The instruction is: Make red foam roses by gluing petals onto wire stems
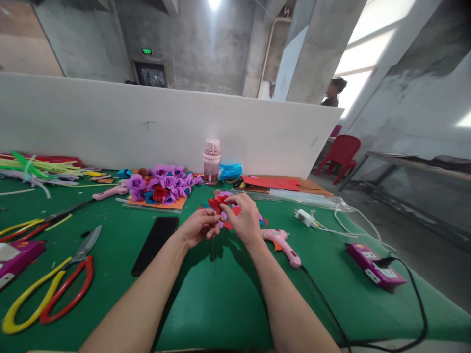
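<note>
My left hand point(202, 227) is closed in a pinch on the thin stem of a red craft flower point(216, 203). Below its fingers a fine wire point(213, 250) hangs down. From the right, my right hand point(244, 218) grips a red petal of that flower between thumb and fingers, partly covering it. Red, purple and blue petal pieces point(228, 225) lie on the green table around and behind the hands. A pink glue gun point(282, 241) rests just right of my right wrist. Left of my left hand lies a black phone point(156, 245).
Finished purple flowers point(169, 182) are heaped at back left, beside a pink bottle point(212, 164). Yellow-and-red scissors point(66, 274) lie at left. A purple power strip point(375, 264) with a black cord sits at right. A white board point(176, 117) stands along the back; a person point(333, 93) is beyond.
</note>
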`<state>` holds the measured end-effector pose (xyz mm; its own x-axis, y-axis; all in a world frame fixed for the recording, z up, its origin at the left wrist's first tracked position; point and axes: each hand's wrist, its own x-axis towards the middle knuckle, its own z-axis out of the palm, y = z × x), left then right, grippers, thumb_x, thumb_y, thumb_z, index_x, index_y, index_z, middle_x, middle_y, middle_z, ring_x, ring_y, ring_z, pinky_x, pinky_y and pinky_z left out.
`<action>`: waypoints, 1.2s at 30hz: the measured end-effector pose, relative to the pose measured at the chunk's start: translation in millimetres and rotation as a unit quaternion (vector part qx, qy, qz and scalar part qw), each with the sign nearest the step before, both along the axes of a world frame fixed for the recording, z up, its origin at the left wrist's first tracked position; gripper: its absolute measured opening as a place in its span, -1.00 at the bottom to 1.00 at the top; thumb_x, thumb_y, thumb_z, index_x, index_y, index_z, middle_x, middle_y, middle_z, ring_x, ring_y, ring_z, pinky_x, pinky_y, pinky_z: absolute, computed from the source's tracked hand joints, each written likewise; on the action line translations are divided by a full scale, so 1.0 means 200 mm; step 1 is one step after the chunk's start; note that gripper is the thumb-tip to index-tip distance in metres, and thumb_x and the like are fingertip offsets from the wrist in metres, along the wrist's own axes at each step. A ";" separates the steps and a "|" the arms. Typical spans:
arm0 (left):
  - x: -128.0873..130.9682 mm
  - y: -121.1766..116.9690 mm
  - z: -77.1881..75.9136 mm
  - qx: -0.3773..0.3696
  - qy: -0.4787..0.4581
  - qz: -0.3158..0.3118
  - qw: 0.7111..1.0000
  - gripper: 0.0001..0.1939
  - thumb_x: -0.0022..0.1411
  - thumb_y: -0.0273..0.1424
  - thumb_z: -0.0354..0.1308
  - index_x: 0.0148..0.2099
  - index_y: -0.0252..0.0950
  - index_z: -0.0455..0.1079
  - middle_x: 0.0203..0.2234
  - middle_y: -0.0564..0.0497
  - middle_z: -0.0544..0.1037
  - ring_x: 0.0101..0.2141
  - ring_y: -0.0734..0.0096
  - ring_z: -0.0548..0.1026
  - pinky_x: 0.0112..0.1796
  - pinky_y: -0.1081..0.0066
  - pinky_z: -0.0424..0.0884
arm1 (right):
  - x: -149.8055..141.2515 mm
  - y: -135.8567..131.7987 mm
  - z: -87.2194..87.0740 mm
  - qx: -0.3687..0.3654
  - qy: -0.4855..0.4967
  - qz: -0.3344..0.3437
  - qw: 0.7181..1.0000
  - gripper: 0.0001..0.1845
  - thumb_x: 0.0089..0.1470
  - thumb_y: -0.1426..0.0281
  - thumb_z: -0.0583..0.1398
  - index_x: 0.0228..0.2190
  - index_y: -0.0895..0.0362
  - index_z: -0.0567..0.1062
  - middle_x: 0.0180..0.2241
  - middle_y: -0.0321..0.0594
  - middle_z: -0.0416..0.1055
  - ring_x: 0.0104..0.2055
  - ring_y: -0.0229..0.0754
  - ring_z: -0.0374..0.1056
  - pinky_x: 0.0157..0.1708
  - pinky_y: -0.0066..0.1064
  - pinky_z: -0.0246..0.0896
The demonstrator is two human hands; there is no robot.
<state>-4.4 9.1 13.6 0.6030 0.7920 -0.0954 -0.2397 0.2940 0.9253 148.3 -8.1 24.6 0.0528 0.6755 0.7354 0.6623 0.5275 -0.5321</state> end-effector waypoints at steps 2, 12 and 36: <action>0.00 0.00 0.00 0.004 0.006 -0.004 1.000 -0.81 0.05 -0.36 0.25 -0.37 -0.42 0.40 -0.69 0.00 0.48 -0.80 0.64 0.27 -0.70 0.60 0.14 | 0.00 0.00 0.00 -0.003 0.000 -0.001 1.000 -0.95 0.02 0.36 0.23 -0.44 0.08 0.48 -0.38 -0.22 0.46 -0.27 -0.13 0.34 -0.21 -0.27 0.19; -0.01 0.01 -0.01 0.016 0.014 0.001 1.000 -0.80 0.05 -0.36 0.25 -0.34 -0.43 0.42 -0.69 0.01 0.48 -0.80 0.66 0.26 -0.72 0.60 0.07 | 0.01 0.01 0.00 -0.010 0.016 0.009 1.000 -0.91 0.06 0.44 0.14 -0.47 0.08 0.43 -0.41 -0.22 0.42 -0.31 -0.15 0.32 -0.23 -0.29 0.19; 0.01 0.01 -0.02 0.357 0.116 0.296 0.878 -0.83 -0.01 -0.51 0.26 -0.30 -0.22 0.55 -0.33 0.01 0.58 -0.24 0.30 0.46 -0.19 0.45 0.33 | -0.05 -0.01 0.01 -0.202 0.417 0.277 0.842 -0.81 -0.09 0.26 0.23 -0.42 0.10 0.55 -0.44 -0.26 0.51 -0.35 -0.18 0.41 -0.24 -0.34 0.29</action>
